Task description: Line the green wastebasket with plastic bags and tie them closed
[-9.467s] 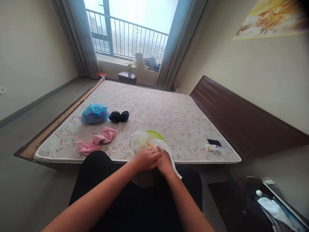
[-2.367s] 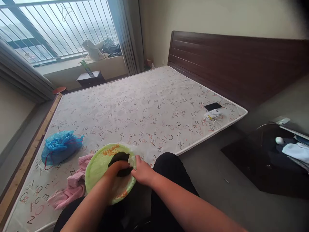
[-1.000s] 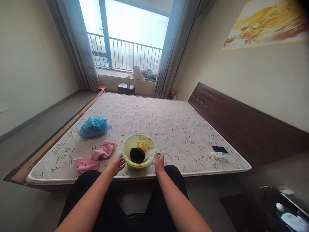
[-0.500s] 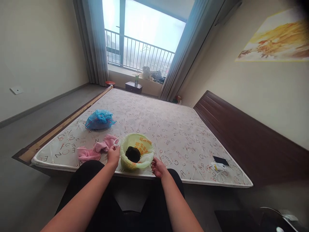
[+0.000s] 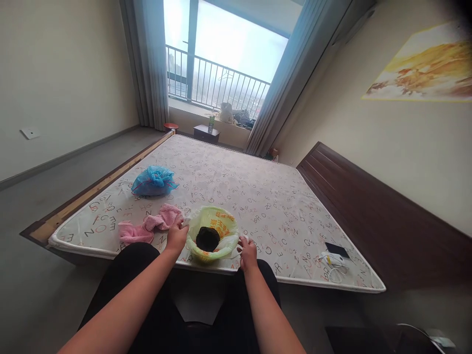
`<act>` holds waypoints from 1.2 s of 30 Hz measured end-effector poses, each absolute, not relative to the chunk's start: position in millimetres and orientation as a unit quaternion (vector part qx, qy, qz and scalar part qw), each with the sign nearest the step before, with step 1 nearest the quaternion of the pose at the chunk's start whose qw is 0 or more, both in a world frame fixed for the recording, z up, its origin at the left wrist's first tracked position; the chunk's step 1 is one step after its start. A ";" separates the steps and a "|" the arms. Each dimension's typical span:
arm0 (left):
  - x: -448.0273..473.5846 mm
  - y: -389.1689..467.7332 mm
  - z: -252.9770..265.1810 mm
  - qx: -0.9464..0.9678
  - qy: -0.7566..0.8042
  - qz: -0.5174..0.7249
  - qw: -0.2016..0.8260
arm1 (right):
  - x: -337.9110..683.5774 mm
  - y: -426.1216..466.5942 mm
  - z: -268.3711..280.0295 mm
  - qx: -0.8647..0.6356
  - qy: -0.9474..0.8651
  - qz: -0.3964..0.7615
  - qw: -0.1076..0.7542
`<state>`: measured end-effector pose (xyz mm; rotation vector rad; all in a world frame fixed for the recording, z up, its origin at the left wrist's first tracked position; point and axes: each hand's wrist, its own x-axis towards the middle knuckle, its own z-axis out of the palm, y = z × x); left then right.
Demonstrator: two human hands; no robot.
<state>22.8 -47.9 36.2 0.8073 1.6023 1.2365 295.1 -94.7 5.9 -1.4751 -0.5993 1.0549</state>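
A pale yellow plastic bag [image 5: 225, 223] with orange print lines a round container at the mattress's near edge, its mouth spread wide. Something dark [image 5: 207, 239] lies inside; I cannot make out what it is. My left hand [image 5: 177, 235] is closed on the bag's left side by the rim. On the opposite side, my right hand [image 5: 248, 251] pinches a whitish loop of the bag, pulled a little away from the rim. Left of my left hand lies a crumpled pink cloth [image 5: 136, 233], and beyond it a knotted blue plastic bag [image 5: 154, 182].
The letter-patterned mattress [image 5: 265, 196] fills the middle, with a wooden bed frame [image 5: 92, 189] along the left and a dark headboard [image 5: 346, 206] at right. A black phone-like slab [image 5: 337, 250] and a white cable [image 5: 337, 273] lie near the right corner. A small nightstand [image 5: 206, 133] stands beyond.
My right hand has risen slightly and now grips a loop of the bag, drawn outward. My left hand has shifted slightly. The camera view has tilted a little.
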 end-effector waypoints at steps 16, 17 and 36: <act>33.1 -50.8 -6.3 0.760 0.521 0.349 0.171 | 275.8 -106.8 -2.6 -0.672 -0.646 0.113 0.344; 33.6 -51.4 -6.7 0.763 0.522 0.341 0.173 | 274.1 -108.4 -1.1 -0.673 -0.655 0.099 0.329; 70.6 -91.1 27.2 0.845 0.411 0.293 0.175 | 263.7 -113.8 8.0 -0.586 -0.749 0.082 0.298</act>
